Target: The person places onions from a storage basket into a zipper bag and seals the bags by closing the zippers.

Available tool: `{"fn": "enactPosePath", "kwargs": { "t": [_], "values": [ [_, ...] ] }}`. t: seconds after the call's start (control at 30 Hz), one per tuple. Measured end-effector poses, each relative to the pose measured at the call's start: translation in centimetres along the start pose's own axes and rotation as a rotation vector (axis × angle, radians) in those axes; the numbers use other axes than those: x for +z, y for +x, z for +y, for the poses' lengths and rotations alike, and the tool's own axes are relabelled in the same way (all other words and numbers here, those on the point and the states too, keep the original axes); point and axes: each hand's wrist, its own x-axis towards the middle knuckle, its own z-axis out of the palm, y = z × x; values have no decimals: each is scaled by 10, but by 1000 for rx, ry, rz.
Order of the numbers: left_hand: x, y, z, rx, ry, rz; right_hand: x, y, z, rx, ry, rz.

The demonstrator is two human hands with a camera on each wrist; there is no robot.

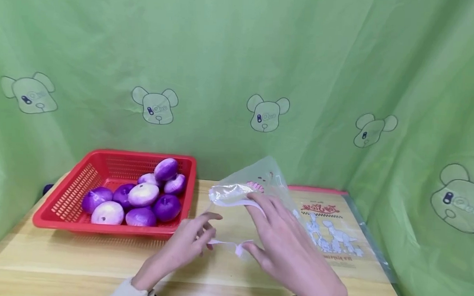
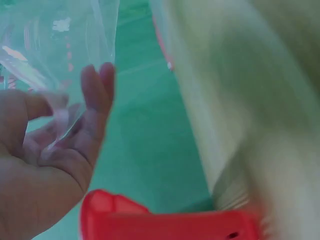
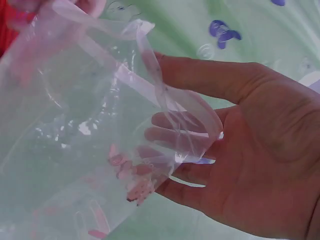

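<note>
A clear plastic bag [image 1: 269,173] with a pale rim and pink print hangs between both hands, its mouth spread wide. The left hand [image 1: 186,240] grips the rim on its side, thumb and curled fingers around the film in the left wrist view. My right hand [image 1: 286,241] is at the opposite side of the mouth. Its thumb touches one edge of the rim, while its extended fingers, seen through the film in the right wrist view, bear on the other edge. Inside the bag I see no contents.
A red plastic basket [image 1: 62,207] with several purple onions [image 1: 143,195] stands on the left. On the right, a flat clear bag [image 1: 348,230] printed with cartoon figures lies on the wooden table [image 1: 80,264]. A green curtain [image 1: 212,55] encloses the back and sides.
</note>
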Motion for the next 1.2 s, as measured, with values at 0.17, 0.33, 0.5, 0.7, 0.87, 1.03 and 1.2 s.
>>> {"fn": "enactPosePath", "kwargs": {
  "t": [0.17,0.33,0.5,0.7,0.87,1.03,1.2],
  "values": [
    [9,0,-9,-49,62,-72,19,1,15,78,-1,-50],
    [12,0,-11,-92,178,-56,33,-1,27,169,100,-133],
    [12,-2,-10,-136,234,-59,35,-5,39,238,260,-243],
    [12,-5,-11,-143,285,-19,39,-6,50,204,348,-243],
    [11,-5,-7,-105,336,38,50,-1,52,172,305,-183],
    [0,-6,11,-97,410,125,56,3,51,178,278,-159],
    [-19,-7,24,-95,434,228,63,4,53,172,273,-141]
  ]
}}
